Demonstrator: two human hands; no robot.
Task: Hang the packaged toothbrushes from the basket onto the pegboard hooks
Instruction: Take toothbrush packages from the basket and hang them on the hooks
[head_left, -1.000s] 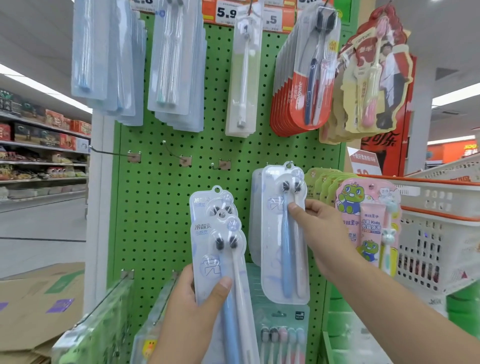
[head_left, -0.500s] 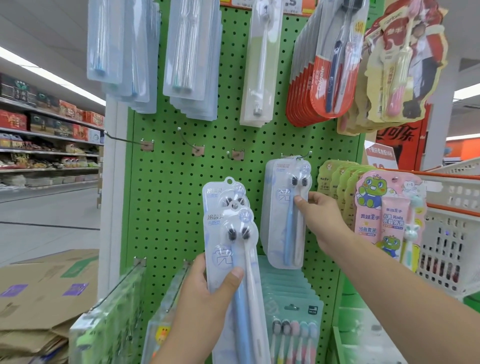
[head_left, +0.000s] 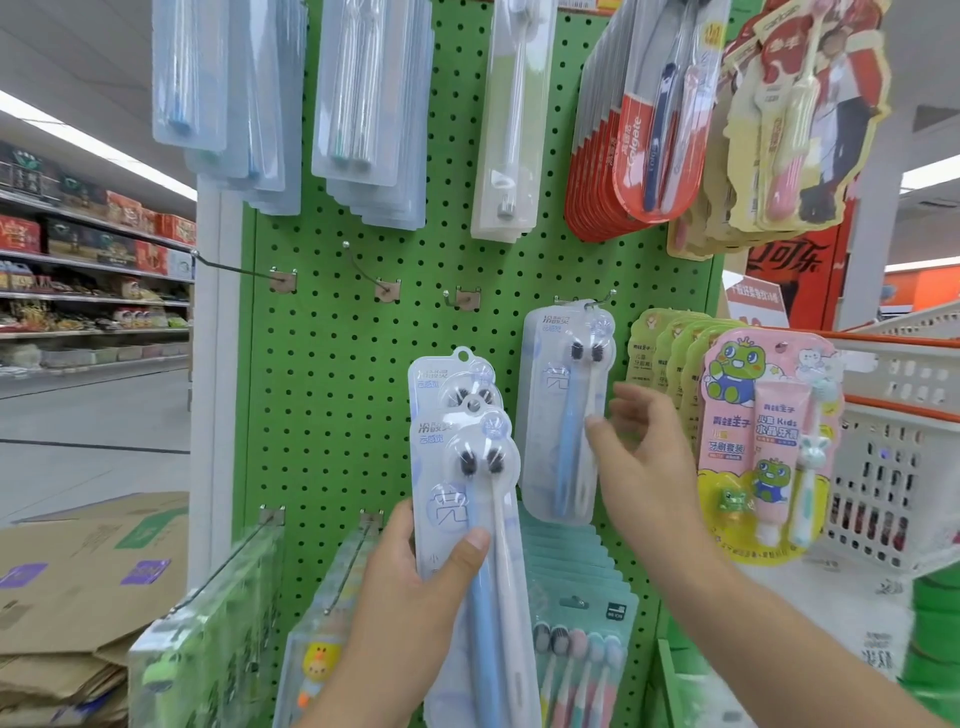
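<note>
My left hand (head_left: 415, 587) grips two stacked clear toothbrush packs (head_left: 462, 467), each with a blue and a white brush, held upright before the green pegboard (head_left: 322, 364). Another pack of the same kind (head_left: 563, 410) hangs from a metal hook (head_left: 597, 301) on the board. My right hand (head_left: 644, 457) hovers just right of that hanging pack with fingers spread and loose, the thumb close to its edge, holding nothing. Three bare hooks (head_left: 384, 283) stick out of the board to the left of the hanging pack.
Other toothbrush packs fill the top row, including red ones (head_left: 639, 145). Green frog kids' sets (head_left: 763, 441) hang at right, beside a white basket with an orange rim (head_left: 893, 415). Mint-green packs (head_left: 576, 613) hang below. Flattened cardboard (head_left: 78, 582) lies at left.
My right hand pushed the pack onto the hook, then let go and drew back to the right. The pack now hangs free. My left hand kept its two packs.
</note>
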